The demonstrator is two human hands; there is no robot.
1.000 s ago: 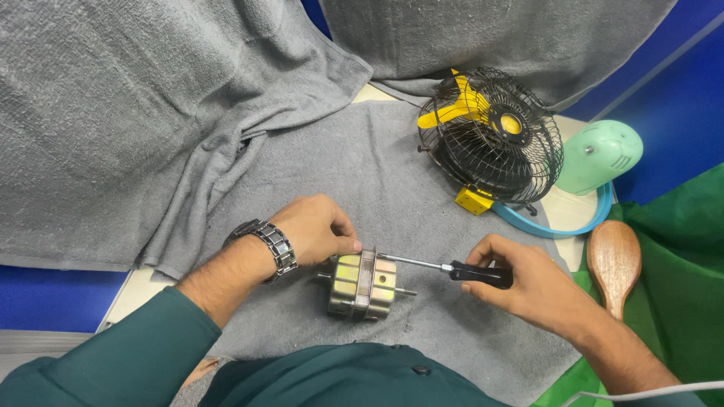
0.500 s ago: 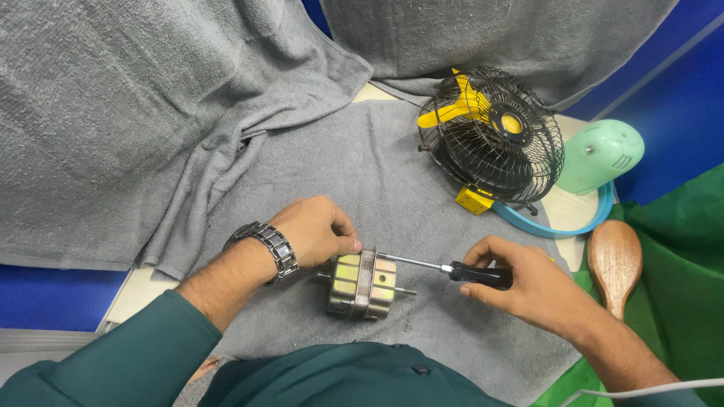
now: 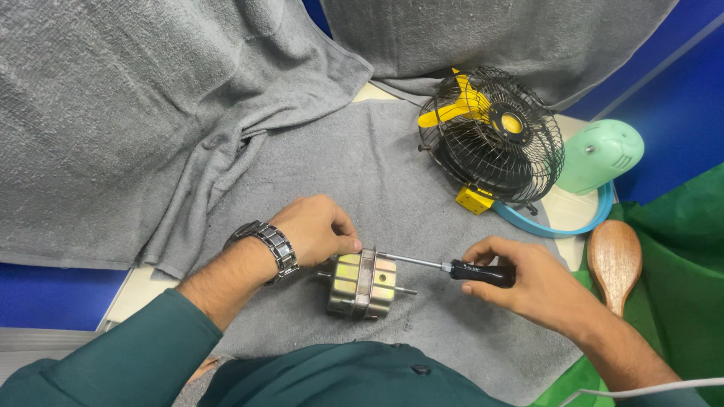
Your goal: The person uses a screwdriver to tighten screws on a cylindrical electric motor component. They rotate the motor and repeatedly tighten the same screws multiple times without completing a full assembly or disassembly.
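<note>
A small metal motor (image 3: 360, 283) with brass-coloured housing and a shaft lies on a grey towel (image 3: 354, 173) in front of me. My left hand (image 3: 317, 230), with a metal watch on the wrist, grips the motor's upper left side. My right hand (image 3: 520, 283) holds a screwdriver (image 3: 452, 267) by its black handle. The steel shank runs left and its tip meets the motor's top right face.
A small fan (image 3: 490, 136) with black wire cage and yellow blades stands at the back right. Beside it lie a mint-green housing (image 3: 599, 154), a blue ring (image 3: 581, 222) and a wooden brush (image 3: 615, 260) on green cloth. More grey towels hang behind.
</note>
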